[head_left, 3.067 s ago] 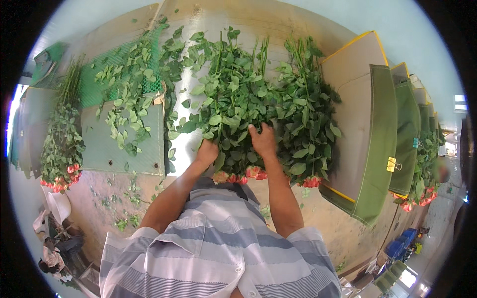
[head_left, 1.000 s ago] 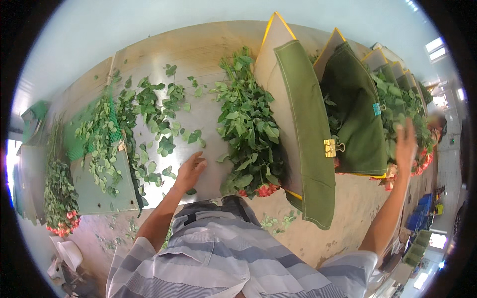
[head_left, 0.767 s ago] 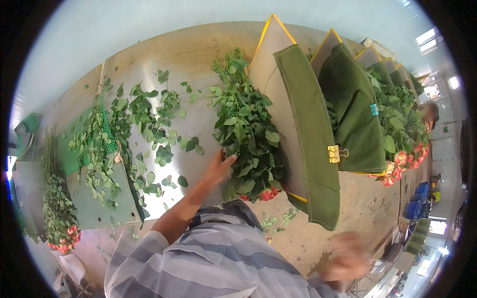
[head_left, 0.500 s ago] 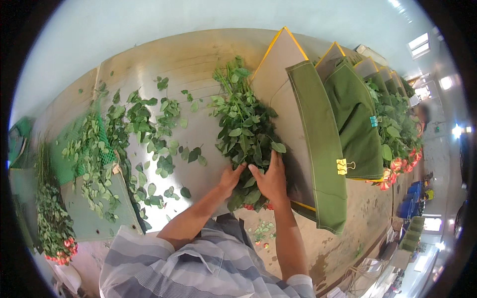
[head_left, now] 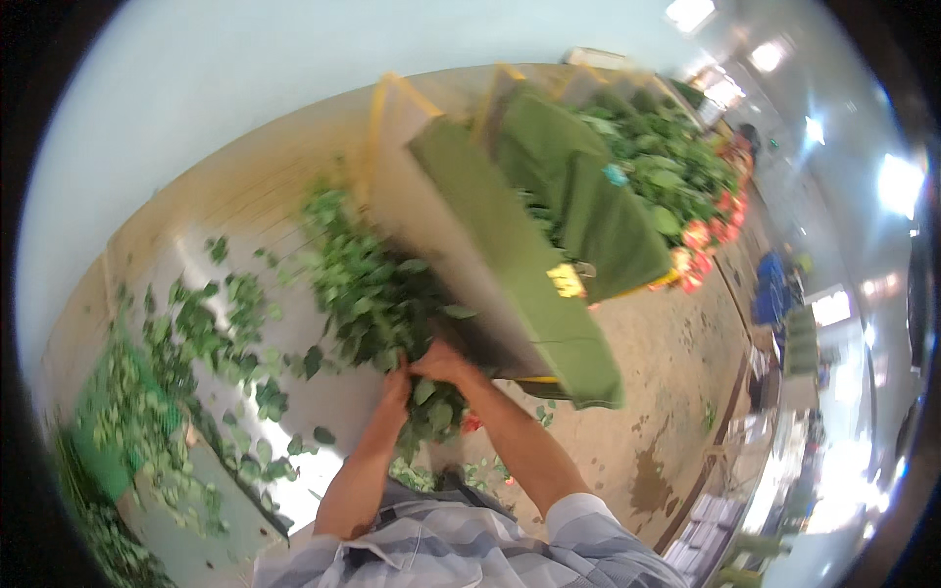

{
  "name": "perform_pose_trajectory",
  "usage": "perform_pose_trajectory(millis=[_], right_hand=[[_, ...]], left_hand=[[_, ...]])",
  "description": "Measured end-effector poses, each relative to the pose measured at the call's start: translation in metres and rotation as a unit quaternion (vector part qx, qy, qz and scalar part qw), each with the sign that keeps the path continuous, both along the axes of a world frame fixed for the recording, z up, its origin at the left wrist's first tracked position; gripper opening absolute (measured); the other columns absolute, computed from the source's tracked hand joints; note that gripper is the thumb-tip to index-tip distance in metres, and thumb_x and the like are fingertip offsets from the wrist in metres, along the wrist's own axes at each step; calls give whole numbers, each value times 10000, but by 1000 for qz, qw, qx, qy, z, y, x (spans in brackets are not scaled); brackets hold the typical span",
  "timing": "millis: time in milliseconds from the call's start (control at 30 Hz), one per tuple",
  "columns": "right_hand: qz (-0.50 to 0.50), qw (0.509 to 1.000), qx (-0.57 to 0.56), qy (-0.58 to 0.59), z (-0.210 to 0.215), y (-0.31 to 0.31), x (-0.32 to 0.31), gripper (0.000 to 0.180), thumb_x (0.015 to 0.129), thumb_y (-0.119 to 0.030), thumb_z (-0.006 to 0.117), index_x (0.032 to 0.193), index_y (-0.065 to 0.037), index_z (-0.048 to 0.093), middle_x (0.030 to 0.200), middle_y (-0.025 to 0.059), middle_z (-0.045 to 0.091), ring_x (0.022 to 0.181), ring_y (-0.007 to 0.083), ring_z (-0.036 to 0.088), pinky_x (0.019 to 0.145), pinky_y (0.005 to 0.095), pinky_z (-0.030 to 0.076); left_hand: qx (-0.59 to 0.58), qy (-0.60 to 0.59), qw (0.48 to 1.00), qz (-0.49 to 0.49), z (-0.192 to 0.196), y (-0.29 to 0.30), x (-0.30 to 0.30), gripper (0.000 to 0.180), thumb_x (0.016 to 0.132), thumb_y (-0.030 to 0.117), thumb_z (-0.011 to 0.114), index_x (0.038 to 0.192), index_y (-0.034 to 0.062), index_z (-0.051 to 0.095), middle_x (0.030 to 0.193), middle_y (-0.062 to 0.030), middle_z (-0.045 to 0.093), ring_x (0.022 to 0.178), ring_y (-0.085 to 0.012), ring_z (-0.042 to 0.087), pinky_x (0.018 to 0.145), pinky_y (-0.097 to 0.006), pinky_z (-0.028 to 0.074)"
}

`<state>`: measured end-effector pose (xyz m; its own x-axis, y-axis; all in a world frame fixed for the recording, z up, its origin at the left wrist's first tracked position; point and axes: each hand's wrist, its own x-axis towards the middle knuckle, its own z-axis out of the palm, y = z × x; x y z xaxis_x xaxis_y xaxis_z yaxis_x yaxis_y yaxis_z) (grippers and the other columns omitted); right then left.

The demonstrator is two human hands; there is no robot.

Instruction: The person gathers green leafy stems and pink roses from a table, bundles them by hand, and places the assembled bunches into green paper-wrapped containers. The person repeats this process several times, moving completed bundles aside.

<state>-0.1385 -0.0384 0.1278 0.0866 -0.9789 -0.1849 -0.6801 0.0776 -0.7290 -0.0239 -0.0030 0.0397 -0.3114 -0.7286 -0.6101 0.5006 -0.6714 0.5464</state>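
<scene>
A leafy bunch of roses (head_left: 368, 304) lies on the metal table, its stems pointing to the far side and a few red blooms near me. My left hand (head_left: 395, 390) is closed on the near part of the bunch from its left side. From the right, my right hand (head_left: 443, 363) grips the same stems, its fingers partly hidden by leaves. The two hands are close together, thumbs almost meeting. Right beside the bunch stands a grey divider panel (head_left: 441, 225) with a green cloth cover (head_left: 520, 265) and a yellow clip (head_left: 566, 280).
Loose leaves (head_left: 201, 328) are scattered on the metal table (head_left: 304, 402) to the left, near a green net (head_left: 113, 392). Beyond the divider, more rose bunches (head_left: 667, 167) with pink-red blooms rest between green cloth dividers. Leaves and wet spots mark the floor (head_left: 637, 392).
The view has swung to the right, so table and dividers appear farther left. My hands have come closer together around the bunch, and my right hand has closed from a more spread position.
</scene>
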Motion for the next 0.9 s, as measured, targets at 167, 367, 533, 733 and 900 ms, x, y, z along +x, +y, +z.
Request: perform_pose_trajectory(millis=[167,367,533,733,900], right_hand=[[158,977,130,55,-60,51,-4,525,614,-305,704,1053,-42,586,951,206,624,833,338,590,754,418,476],[320,937,53,-128,30,156,-6,710,612,-212,707,1236,-31,420,1022,235,585,926,397,571,806,431,460],[355,915,-105,-158,115,218,-74,651,658,-203,678,1222,-29,404,974,232,572,928,425,560,762,448,464],[189,961,-180,-89,199,282,-218,743,661,-304,696,1252,-23,343,863,249,585,837,454,569,700,467,463],[30,964,-222,-145,176,313,-313,660,683,-303,712,1196,-25,402,1094,142,540,1000,321,532,865,385,441]], left_hand=[[-70,-119,989,-46,-27,69,17,563,933,455,419,1299,27,420,1202,-97,521,1022,-236,535,821,-369,462],[67,-140,971,184,53,213,8,552,929,415,433,1295,5,381,1249,-109,479,1066,-261,518,854,-401,460],[-24,-150,945,289,121,280,-51,498,919,297,495,1319,47,338,1287,-119,440,1098,-252,500,871,-389,454],[-197,116,972,54,180,273,-145,399,878,136,565,1241,44,429,1213,-97,491,1078,-209,504,871,-356,441],[-441,88,865,-222,236,246,-255,376,852,54,609,1200,31,470,1174,-67,514,1064,-166,505,880,-326,439]])
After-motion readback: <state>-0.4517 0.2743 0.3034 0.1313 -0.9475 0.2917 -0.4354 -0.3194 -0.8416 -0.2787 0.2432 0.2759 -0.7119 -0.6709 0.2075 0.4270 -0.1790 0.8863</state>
